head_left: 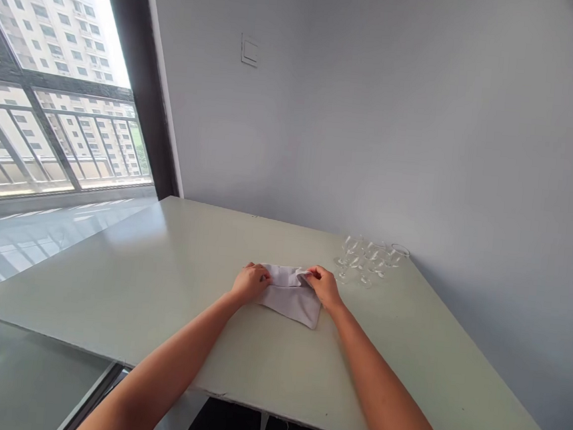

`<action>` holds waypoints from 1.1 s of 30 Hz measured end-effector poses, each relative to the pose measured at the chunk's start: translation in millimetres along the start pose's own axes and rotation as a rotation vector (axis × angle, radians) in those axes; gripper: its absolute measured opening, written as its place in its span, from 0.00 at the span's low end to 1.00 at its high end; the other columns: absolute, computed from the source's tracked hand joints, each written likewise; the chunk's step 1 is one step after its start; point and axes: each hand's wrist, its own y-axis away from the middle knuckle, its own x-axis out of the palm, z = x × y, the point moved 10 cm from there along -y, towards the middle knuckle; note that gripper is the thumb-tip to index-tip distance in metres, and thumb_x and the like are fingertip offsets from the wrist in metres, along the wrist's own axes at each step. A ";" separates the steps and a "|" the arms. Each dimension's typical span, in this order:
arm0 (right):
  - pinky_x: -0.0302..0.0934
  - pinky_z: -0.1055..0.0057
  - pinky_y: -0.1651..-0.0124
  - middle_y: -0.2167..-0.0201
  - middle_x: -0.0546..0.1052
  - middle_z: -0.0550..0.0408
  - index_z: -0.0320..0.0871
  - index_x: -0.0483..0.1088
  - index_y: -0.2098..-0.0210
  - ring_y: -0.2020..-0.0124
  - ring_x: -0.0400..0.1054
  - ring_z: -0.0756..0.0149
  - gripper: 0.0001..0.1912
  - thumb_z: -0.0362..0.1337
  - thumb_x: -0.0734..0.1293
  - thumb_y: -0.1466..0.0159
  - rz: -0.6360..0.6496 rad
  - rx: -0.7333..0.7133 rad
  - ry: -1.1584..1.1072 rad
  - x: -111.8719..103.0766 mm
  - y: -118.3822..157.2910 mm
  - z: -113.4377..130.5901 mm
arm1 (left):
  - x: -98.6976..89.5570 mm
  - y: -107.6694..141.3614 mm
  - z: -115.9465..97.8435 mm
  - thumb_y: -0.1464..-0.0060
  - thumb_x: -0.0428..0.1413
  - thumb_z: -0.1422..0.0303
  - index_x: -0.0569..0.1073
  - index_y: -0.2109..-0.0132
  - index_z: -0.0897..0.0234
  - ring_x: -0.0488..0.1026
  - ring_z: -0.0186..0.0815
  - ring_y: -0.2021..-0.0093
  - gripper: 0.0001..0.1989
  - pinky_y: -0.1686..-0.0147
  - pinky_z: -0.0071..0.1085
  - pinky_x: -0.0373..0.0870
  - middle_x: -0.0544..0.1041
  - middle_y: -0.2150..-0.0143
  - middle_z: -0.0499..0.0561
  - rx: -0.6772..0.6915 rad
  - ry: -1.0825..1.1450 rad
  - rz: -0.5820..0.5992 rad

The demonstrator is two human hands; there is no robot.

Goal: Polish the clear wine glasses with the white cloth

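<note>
Fingers (pixel 266 275) of the left hand (pixel 249 284) and right hand (pixel 326 288) grip the far part of a pale cloth (pixel 289 302) on the counter (pixel 186 266), left of stemmed glasses (pixel 372 256), apparently mid-fold, the next move likely calling for flattening the turned edge.

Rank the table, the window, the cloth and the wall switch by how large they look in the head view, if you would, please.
Largest to smallest, by apparent size only:
1. Table
2. Window
3. Cloth
4. Wall switch
No two look alike in size.
</note>
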 end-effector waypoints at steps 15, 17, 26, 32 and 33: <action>0.53 0.74 0.76 0.83 0.64 0.64 0.43 0.66 0.76 0.81 0.57 0.73 0.13 0.45 0.68 0.57 -0.162 0.151 -0.463 -27.4 -2.7 -10.6 | -7.1 2.7 -11.8 0.43 0.45 0.62 0.74 0.65 0.58 0.64 0.39 0.59 0.14 0.58 0.36 0.58 0.73 0.66 0.51 0.053 -0.183 -0.033; 0.51 0.74 0.76 0.83 0.64 0.64 0.42 0.68 0.77 0.80 0.56 0.73 0.13 0.45 0.70 0.57 -0.152 0.140 -0.443 -33.1 -0.2 -8.7 | -19.5 -0.1 -11.8 0.43 0.45 0.66 0.74 0.62 0.57 0.64 0.38 0.58 0.13 0.58 0.34 0.59 0.74 0.63 0.51 0.045 -0.098 -0.077; 0.56 0.75 0.73 0.78 0.67 0.61 0.43 0.69 0.74 0.76 0.59 0.73 0.15 0.44 0.71 0.58 -0.200 0.102 -0.453 -52.3 2.1 -2.7 | -66.0 -19.6 -7.8 0.51 0.48 0.67 0.74 0.62 0.61 0.63 0.29 0.76 0.13 0.76 0.25 0.60 0.72 0.72 0.47 -0.203 0.332 -0.019; 0.50 0.78 0.78 0.80 0.63 0.64 0.45 0.67 0.69 0.79 0.55 0.75 0.14 0.45 0.70 0.52 -0.136 -0.013 -0.440 -65.1 25.2 66.2 | -146.2 8.6 -70.6 0.53 0.49 0.64 0.75 0.63 0.62 0.61 0.27 0.77 0.13 0.78 0.23 0.58 0.69 0.75 0.46 -0.029 0.480 -0.026; 0.49 0.78 0.79 0.81 0.63 0.64 0.45 0.67 0.69 0.80 0.55 0.75 0.13 0.44 0.70 0.51 -0.075 -0.020 -0.442 -63.7 32.5 80.1 | -157.6 15.1 -77.5 0.53 0.49 0.64 0.75 0.63 0.62 0.62 0.27 0.76 0.13 0.78 0.22 0.58 0.69 0.75 0.46 -0.017 0.502 -0.025</action>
